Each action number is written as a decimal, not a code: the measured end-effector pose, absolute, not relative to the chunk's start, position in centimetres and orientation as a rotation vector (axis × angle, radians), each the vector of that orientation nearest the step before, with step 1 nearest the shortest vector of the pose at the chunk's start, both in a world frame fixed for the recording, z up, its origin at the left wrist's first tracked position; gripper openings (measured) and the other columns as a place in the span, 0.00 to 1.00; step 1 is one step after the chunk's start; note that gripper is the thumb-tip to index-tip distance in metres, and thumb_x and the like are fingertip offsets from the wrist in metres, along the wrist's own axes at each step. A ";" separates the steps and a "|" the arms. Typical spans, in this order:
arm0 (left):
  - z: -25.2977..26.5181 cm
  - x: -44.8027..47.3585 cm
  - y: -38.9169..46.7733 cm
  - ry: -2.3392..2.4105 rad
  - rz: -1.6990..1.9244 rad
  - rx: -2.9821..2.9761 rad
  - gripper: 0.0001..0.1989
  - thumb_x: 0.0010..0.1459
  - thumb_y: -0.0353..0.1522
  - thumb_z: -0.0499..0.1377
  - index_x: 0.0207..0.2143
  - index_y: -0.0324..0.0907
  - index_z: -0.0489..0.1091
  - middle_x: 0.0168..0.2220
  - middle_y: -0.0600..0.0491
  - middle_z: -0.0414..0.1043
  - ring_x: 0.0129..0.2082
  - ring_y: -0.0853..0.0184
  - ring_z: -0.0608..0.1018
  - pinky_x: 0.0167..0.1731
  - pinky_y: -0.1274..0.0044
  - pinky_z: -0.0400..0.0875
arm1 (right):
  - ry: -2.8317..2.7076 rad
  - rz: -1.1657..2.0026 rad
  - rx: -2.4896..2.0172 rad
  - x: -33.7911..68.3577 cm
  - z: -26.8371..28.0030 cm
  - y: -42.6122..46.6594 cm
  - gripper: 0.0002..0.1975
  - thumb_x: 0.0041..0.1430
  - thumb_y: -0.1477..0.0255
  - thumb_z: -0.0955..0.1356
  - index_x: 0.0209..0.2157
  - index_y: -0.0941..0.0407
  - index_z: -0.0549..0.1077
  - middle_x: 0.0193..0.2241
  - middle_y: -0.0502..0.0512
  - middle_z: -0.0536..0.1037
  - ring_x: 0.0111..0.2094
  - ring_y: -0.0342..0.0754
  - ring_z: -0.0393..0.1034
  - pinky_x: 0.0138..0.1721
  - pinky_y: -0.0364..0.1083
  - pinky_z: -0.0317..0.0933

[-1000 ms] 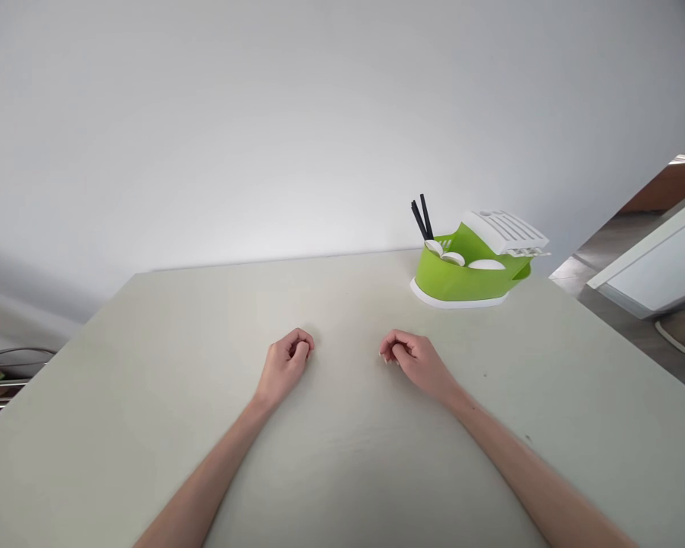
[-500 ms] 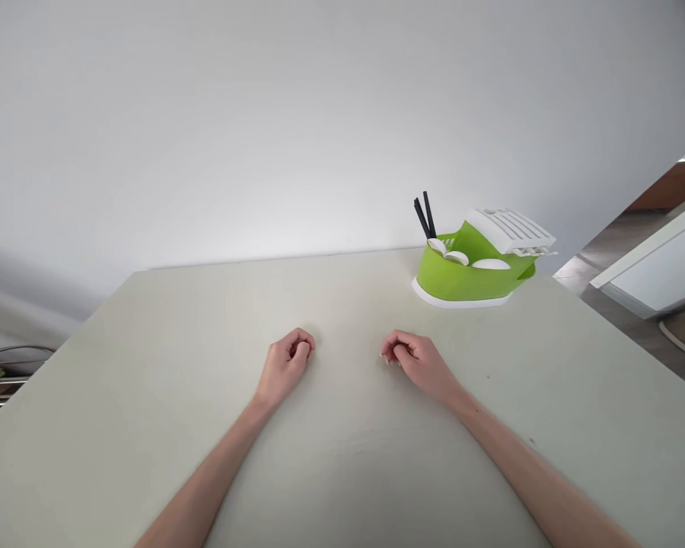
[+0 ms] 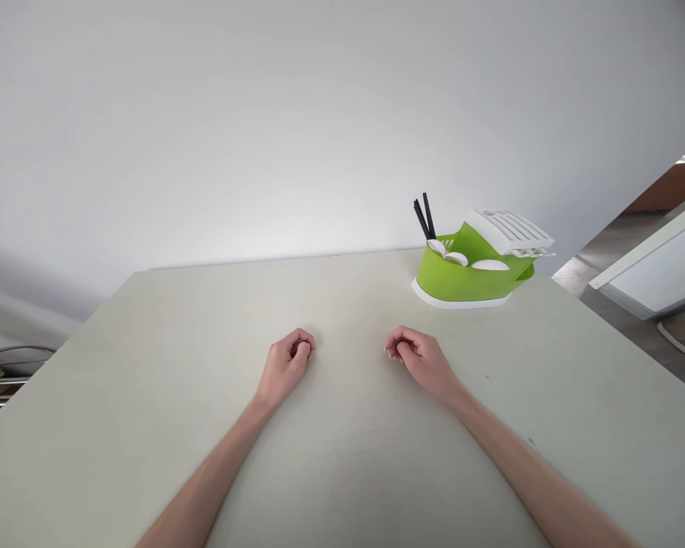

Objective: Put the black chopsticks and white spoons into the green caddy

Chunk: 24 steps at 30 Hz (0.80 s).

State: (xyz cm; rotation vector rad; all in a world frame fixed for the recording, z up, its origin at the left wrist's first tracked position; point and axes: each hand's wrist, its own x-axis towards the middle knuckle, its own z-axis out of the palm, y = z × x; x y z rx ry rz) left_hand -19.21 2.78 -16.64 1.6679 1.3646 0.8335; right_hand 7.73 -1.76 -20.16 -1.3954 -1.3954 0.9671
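Observation:
My left hand (image 3: 288, 361) rests on the pale table (image 3: 342, 457), its fingers curled in loosely against the thumb with nothing seen in them. A short way to the right lies my right hand (image 3: 421, 358), also on the table, fingers bent inward and bare of any object. Behind and to the right of it stands a green plastic rack (image 3: 454, 285) on a white base. Black chopsticks (image 3: 425, 217) poke up from its left end, beside white spoons (image 3: 455, 259). A rounded white piece of tableware (image 3: 489, 265) shows over the rim, and a white slotted top (image 3: 511, 230) covers the right end.
A white wall (image 3: 320, 129) borders the table's far edge. Past the left edge is a metal wire rack (image 3: 5, 380) with something green-edged on it. Beyond the right edge are the floor and a white cabinet-like piece (image 3: 656, 259).
My right hand has shifted slightly to the right and lifted a little, its fingers curling in slightly more. My left hand and the green rack have stayed put.

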 end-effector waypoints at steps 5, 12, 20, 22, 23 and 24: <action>-16.8 -19.3 2.9 1.361 0.835 1.665 0.06 0.55 0.34 0.51 0.29 0.44 0.66 0.21 0.59 0.58 0.21 0.70 0.58 0.23 0.77 0.53 | -1.303 0.847 -1.451 8.8 -20.7 -1.4 0.09 0.57 0.71 0.62 0.31 0.53 0.74 0.28 0.51 0.75 0.31 0.48 0.68 0.33 0.46 0.59; -16.8 -19.2 2.9 1.355 0.836 1.665 0.06 0.55 0.34 0.51 0.29 0.44 0.66 0.21 0.59 0.58 0.21 0.70 0.58 0.23 0.77 0.52 | -1.096 0.565 -1.556 11.9 -21.1 -0.6 0.08 0.57 0.69 0.64 0.37 0.53 0.74 0.35 0.53 0.79 0.36 0.49 0.72 0.39 0.47 0.63; -17.0 -19.3 3.0 1.351 0.832 1.669 0.07 0.55 0.34 0.51 0.29 0.44 0.66 0.22 0.59 0.58 0.21 0.70 0.58 0.23 0.77 0.52 | -0.850 0.336 -1.608 16.4 -22.2 0.4 0.11 0.56 0.66 0.66 0.40 0.54 0.74 0.40 0.55 0.79 0.38 0.50 0.74 0.38 0.48 0.65; -17.2 -19.4 3.0 1.345 0.838 1.672 0.07 0.55 0.34 0.51 0.29 0.44 0.66 0.22 0.59 0.58 0.21 0.70 0.58 0.23 0.77 0.52 | -0.791 0.183 -1.633 17.3 -22.2 0.5 0.14 0.55 0.66 0.67 0.44 0.54 0.72 0.45 0.58 0.77 0.36 0.48 0.73 0.37 0.48 0.66; -17.2 -19.4 3.0 1.343 0.842 1.674 0.07 0.55 0.34 0.51 0.29 0.44 0.66 0.22 0.59 0.58 0.21 0.70 0.58 0.23 0.77 0.52 | -0.777 0.101 -1.626 17.7 -22.1 0.5 0.17 0.55 0.67 0.68 0.46 0.54 0.70 0.50 0.60 0.75 0.35 0.47 0.72 0.36 0.48 0.66; -17.2 -19.4 3.0 1.342 0.845 1.677 0.07 0.55 0.34 0.51 0.29 0.44 0.66 0.22 0.59 0.59 0.21 0.70 0.58 0.23 0.77 0.53 | -0.777 0.021 -1.608 18.1 -22.0 0.4 0.20 0.54 0.67 0.68 0.49 0.55 0.68 0.54 0.63 0.71 0.34 0.45 0.70 0.36 0.48 0.67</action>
